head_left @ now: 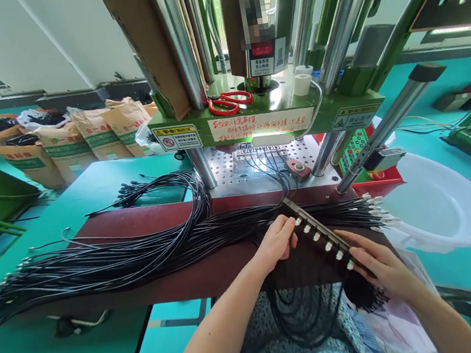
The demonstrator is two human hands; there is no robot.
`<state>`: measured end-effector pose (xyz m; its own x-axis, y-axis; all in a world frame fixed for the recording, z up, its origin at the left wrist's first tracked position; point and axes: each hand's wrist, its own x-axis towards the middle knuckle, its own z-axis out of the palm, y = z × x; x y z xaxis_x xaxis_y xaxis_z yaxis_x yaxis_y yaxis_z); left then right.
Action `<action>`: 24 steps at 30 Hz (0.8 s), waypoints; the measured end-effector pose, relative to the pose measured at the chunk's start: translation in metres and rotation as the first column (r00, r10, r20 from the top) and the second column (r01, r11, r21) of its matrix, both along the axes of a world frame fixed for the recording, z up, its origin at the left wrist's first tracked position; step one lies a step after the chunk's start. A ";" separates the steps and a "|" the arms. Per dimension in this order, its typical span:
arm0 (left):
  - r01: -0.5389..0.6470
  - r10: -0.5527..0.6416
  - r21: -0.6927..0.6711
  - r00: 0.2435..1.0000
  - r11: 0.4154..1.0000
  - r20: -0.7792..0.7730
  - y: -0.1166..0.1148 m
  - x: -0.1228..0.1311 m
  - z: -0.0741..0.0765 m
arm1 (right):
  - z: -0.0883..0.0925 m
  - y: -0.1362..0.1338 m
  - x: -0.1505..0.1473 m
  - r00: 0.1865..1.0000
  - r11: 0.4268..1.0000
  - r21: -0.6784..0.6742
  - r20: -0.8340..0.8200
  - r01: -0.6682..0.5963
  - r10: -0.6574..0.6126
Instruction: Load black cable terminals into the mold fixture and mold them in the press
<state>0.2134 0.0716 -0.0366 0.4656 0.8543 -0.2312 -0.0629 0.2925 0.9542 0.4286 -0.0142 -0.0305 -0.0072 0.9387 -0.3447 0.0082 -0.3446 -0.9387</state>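
Note:
A long narrow metal bar [317, 224] lies slantwise in front of me, with several small pale connectors [328, 246] in a row along its near edge. My right hand [381, 266] is closed around the bar's lower right end. At the upper left end, my left hand [277, 245] pinches at the connector nearest its fingertips; its curled fingers hide part of the grip. Black cables [309, 332] hang in loops below the left hand, over my lap. Behind the hands, a thick bundle of black cables [140, 251] stretches across the brown board [227, 267].
A green press [337, 112] stands directly ahead, its perforated metal plate [226, 172] holding a fixture with cables. Red-handled scissors [230, 102] rest on the press. At right are a white basin [445, 203] and a green button panel [354, 149]. Paper sacks [63, 144] stand back left.

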 end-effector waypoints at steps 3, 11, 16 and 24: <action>-0.006 0.002 0.052 0.997 0.999 0.075 -0.009 -0.017 0.010 | 0.007 -0.003 0.027 0.990 0.994 -0.050 0.104 0.101 -0.096; -0.082 0.079 0.121 0.996 0.989 0.031 -0.014 -0.049 0.005 | 0.023 0.076 0.071 0.828 0.962 -0.108 0.489 -0.253 0.273; -0.120 0.125 0.204 0.992 0.972 -0.013 -0.004 -0.059 0.011 | 0.033 0.155 0.033 0.450 0.778 -0.033 0.800 -0.628 0.398; -0.134 0.229 0.425 0.957 0.895 -0.179 0.036 -0.071 0.017 | 0.024 0.198 -0.005 0.327 0.666 0.053 0.898 -0.744 0.293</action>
